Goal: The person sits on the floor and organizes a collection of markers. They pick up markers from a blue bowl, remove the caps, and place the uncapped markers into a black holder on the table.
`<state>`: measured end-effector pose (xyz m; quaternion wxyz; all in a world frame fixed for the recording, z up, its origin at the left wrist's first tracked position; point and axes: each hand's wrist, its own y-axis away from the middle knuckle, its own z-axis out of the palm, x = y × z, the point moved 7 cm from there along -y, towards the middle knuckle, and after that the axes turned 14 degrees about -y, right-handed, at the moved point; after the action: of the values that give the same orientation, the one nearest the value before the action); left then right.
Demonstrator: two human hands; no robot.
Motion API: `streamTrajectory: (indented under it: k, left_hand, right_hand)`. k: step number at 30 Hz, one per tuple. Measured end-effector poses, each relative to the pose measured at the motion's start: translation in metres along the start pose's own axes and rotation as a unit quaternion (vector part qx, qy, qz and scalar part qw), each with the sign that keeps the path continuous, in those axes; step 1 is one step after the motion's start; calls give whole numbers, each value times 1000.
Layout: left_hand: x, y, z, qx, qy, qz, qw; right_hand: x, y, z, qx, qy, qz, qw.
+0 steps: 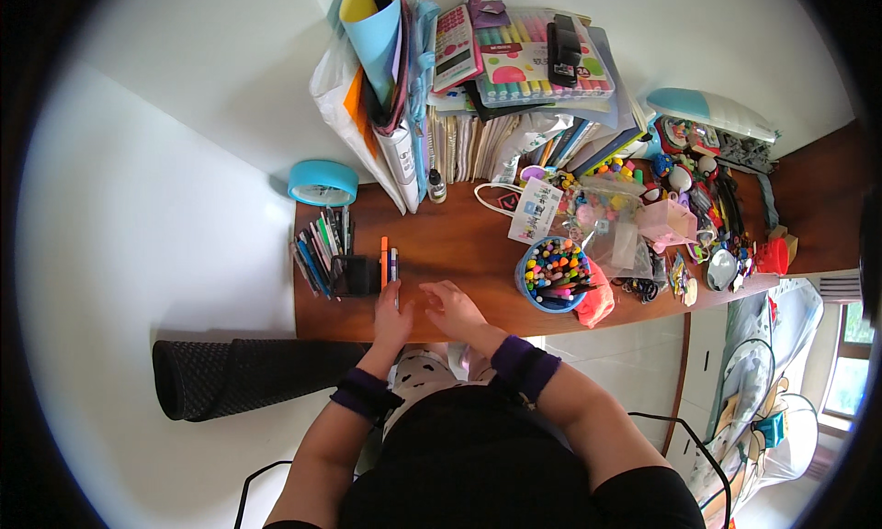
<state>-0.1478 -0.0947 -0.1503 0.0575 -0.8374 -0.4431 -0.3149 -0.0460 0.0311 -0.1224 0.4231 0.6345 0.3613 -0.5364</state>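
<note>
My left hand (392, 318) is at the table's front edge, its fingers closed around the near end of a slim white-and-blue pen (394, 263). Alongside that pen lies an orange pen (384, 261), parallel to it. My right hand (452, 310) hovers just to the right, fingers loosely bent and apart, with nothing seen in it. Left of the two pens stands a dark square pen holder (354, 276). Several pens (320, 249) fan out beside and behind it; which of them are inside I cannot tell.
Right of my hands sits a blue round tub (521, 286) packed with colourful markers, next to a coral cloth-like item (597, 299). Behind are a tape roll (322, 184), a small bottle (436, 187), upright books (469, 148) and a marker case (514, 65). Small trinkets crowd the right end.
</note>
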Motion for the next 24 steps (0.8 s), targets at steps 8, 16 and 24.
streamTrajectory:
  k: [8, 16, 24]
  left_hand:
    - [-17, -11, 11, 7, 12, -8, 1000]
    - [-26, -17, 32, -20, 126, -62, 990]
    - [-32, -24, 58, -61, 202, -66, 975]
  right_hand:
    - [29, -27, 22, 16, 43, 35, 998]
    - [62, -39, 31, 40, -116, 142, 982]
    - [80, -42, 29, 35, -110, 139, 984]
